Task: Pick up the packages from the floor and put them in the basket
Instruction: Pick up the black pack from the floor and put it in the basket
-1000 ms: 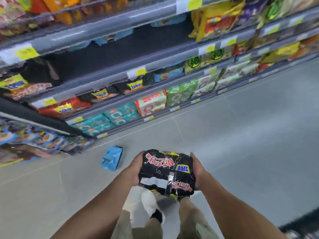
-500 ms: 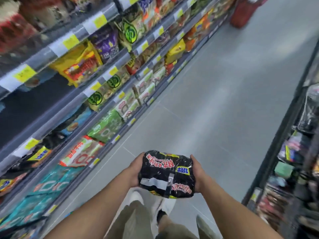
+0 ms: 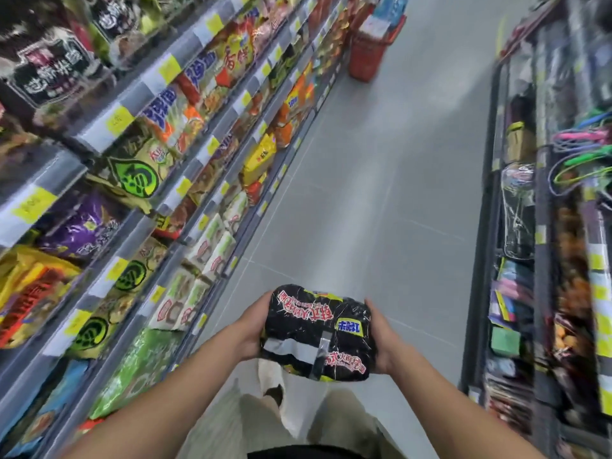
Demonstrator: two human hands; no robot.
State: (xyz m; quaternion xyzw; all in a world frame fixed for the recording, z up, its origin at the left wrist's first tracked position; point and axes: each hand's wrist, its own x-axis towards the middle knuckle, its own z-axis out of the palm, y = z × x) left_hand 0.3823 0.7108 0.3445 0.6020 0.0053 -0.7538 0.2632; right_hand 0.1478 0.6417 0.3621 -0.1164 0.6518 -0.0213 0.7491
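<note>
Black crinkly plastic noodle multipack (image 3: 318, 332) held in both hands above the grey floor.
Left hand (image 3: 252, 329) and right hand (image 3: 381, 339) clasp its opposite sides, pack between palms; red plastic basket (image 3: 371, 49) well apart, far down aisle.

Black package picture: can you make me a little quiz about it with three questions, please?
1. True or false: the black package is lying on a shelf.
2. Where is the red basket? A) in one hand B) far down the aisle, on the floor C) on a top shelf
3. How many hands hold the package?

Key: 1. False, it is held up. 2. B. 3. Two: the left hand and the right hand, one at each side.
</note>
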